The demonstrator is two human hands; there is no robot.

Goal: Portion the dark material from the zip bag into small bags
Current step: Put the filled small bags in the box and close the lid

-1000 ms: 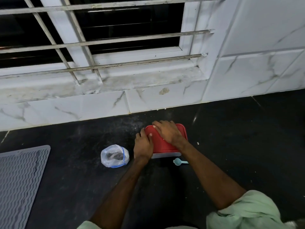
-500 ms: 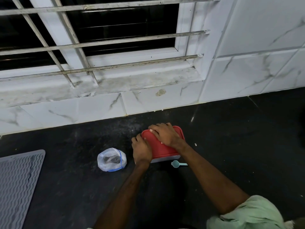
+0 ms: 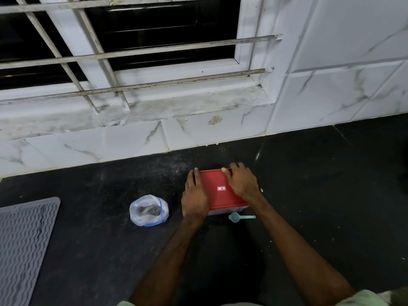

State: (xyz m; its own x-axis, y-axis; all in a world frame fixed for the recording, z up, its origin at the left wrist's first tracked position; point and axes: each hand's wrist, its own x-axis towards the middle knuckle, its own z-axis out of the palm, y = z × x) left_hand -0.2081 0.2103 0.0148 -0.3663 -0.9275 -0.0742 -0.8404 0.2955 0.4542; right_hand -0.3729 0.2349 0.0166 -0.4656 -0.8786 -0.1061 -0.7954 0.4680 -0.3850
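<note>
A clear zip bag [image 3: 149, 210] with a blue seal line and dark material inside lies on the black counter [image 3: 320, 195]. To its right stands a white box with a red lid [image 3: 218, 191]. My left hand [image 3: 194, 195] lies along the lid's left edge with fingers straight. My right hand [image 3: 241, 182] rests on the lid's right part, fingers curled over its far edge. A small teal scoop [image 3: 235, 217] lies against the box's near side. No small bags are in sight.
A grey ribbed mat [image 3: 22, 239] covers the counter at the left. White marble tiles [image 3: 110, 146] and a barred window sill [image 3: 176, 102] rise right behind the box. Small crumbs dot the counter to the right.
Both hands have spread apart on the red lid, baring its middle and a small sticker. The left hand shifted to the left edge. The bag and scoop have not moved.
</note>
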